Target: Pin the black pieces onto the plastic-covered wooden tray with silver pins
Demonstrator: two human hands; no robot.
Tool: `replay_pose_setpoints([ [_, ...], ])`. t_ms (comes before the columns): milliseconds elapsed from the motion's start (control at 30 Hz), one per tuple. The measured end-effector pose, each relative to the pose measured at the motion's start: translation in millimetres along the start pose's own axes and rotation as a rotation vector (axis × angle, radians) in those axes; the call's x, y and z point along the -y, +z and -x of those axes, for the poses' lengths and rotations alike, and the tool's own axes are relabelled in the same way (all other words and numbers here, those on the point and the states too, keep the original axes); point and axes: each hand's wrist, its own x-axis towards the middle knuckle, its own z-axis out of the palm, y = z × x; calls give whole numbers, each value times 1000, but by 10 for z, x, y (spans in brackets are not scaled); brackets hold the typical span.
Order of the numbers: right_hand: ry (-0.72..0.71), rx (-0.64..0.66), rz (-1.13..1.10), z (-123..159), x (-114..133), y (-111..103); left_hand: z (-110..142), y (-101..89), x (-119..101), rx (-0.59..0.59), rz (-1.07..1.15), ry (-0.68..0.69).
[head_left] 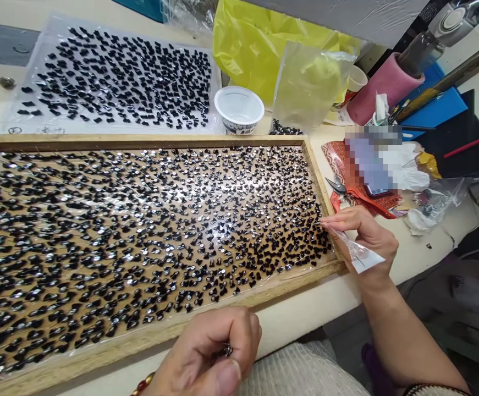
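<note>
My left hand is curled closed at the near edge of the wooden-framed tray, with a few small shiny metal pieces showing between its fingers. Over the tray's right end, my right hand is pinched shut. A small clear-and-white plastic cone bag lies along its fingers, and the fingertips reach the outermost pieces. Rows of small black bow-shaped pieces fill the tray, many with a shiny spot on top. Whatever tiny thing the right fingertips may pinch is too small to make out.
Behind the tray, more black pieces lie on a plastic-covered sheet. A white bowl, a clear bag and a yellow bag stand nearby. To the right are red-handled scissors, a phone and a pink roll.
</note>
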Motion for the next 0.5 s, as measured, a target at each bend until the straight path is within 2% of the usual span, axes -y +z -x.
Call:
replay_pose_setpoints([
  [500, -120, 22, 157, -84, -51, 27, -6, 32, -29, -12, -11, -30],
])
